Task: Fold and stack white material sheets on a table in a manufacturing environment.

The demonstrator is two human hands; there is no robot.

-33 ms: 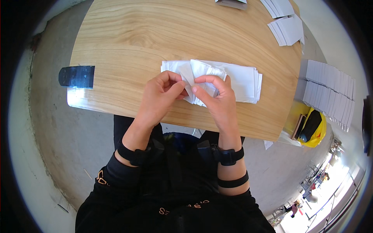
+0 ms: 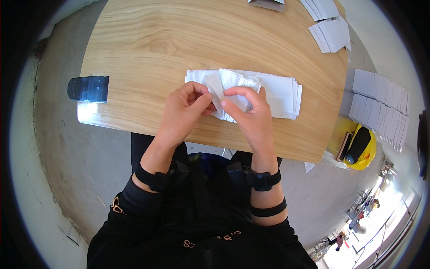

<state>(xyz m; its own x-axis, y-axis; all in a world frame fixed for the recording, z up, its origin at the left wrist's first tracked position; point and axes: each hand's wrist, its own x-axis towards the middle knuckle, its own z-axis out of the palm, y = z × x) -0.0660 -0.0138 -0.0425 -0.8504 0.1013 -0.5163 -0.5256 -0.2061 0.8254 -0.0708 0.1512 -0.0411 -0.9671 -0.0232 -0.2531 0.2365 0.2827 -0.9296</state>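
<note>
My left hand [image 2: 184, 107] is closed, pinching a narrow, thin white piece of paper [image 2: 214, 85] between thumb and fingers. My right hand [image 2: 251, 112] curves around from the other side, thumb and forefinger tips at the paper's right edge. Whether the right fingertips grip it is hard to make out. Beneath both hands lies a small pile of folded white papers [image 2: 233, 79]. That pile rests on a wider stack of flat white paper pieces [image 2: 280, 95], which spreads to the right on the wooden table [image 2: 148, 58].
A dark glossy object [image 2: 88, 88] lies at the table's left edge. White stacks [image 2: 329, 36] sit at the far right corner, and a grey-white stack [image 2: 267, 4] at the far edge. Right of the table stand rows of white stacks [image 2: 380, 96] and a yellow bag [image 2: 368, 150].
The narrow white paper at my left fingertips has tipped very slightly to the left. Both hands stay almost in place.
</note>
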